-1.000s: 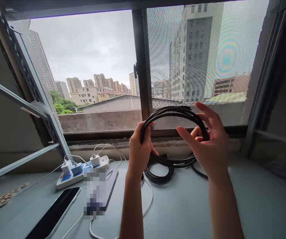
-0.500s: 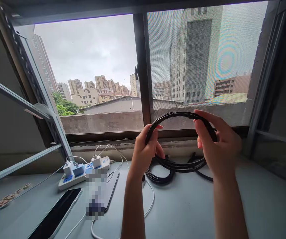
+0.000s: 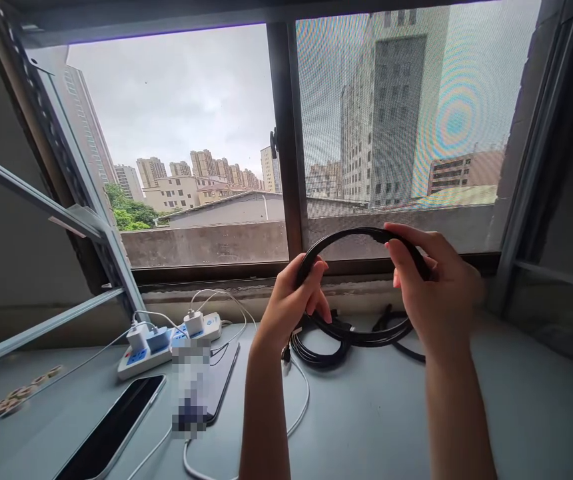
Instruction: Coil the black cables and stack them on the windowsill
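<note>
A coiled black cable (image 3: 349,235) is held up above the table, its loops gathered into one ring. On the ring's left side, my left hand (image 3: 296,290) is closed, thumb and fingers round the loops. My right hand (image 3: 434,280) grips the upper right of the ring between thumb and fingers. Behind and below, another black cable coil (image 3: 319,357) lies on the table, partly covered by the held ring. More black cable (image 3: 411,352) rests to its right, partly hidden by my right hand.
On the left of the table (image 3: 356,427) are a white power strip (image 3: 146,363) with plugs, a dark-screened phone (image 3: 116,423) and a second phone (image 3: 224,387), partly pixelated. White charging cables (image 3: 306,393) trail nearby. Small wooden-looking rings (image 3: 11,400) lie far left. A window stands behind.
My left hand has shifted slightly on the ring, its thumb now lying across the loops. The ring's left side has moved a little rightward, and my right hand keeps its hold.
</note>
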A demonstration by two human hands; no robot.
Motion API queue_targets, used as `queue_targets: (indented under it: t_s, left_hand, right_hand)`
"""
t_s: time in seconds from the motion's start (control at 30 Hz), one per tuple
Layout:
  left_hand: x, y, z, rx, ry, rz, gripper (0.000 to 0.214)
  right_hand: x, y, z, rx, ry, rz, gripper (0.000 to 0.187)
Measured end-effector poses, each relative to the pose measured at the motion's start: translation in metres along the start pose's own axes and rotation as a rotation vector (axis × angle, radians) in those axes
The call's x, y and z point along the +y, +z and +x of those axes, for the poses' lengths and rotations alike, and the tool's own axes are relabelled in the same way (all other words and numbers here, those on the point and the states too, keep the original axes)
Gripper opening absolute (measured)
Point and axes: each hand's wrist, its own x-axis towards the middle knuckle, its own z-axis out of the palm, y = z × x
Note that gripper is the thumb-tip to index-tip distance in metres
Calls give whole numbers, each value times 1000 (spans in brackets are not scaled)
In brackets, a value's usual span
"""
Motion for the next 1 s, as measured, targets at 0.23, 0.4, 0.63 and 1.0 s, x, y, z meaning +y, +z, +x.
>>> queue_targets:
  t_s: [0.23,0.4,0.63,1.0]
  left_hand:
    - [2,-5,-3,-29,3,37,37]
    - [0,-4,-3,68,-116,235,45]
    - [-6,7,1,290,-76,265,50]
    - [6,12,-3,283,96,109,65]
  right_hand:
    - [16,4,4,-115,-37,38,17]
    - [9,6,1,-193,-119,-63,16]
    - [2,12,-7,-134,-109,-260,18]
    - [11,22,-7,-142,61,-95,43]
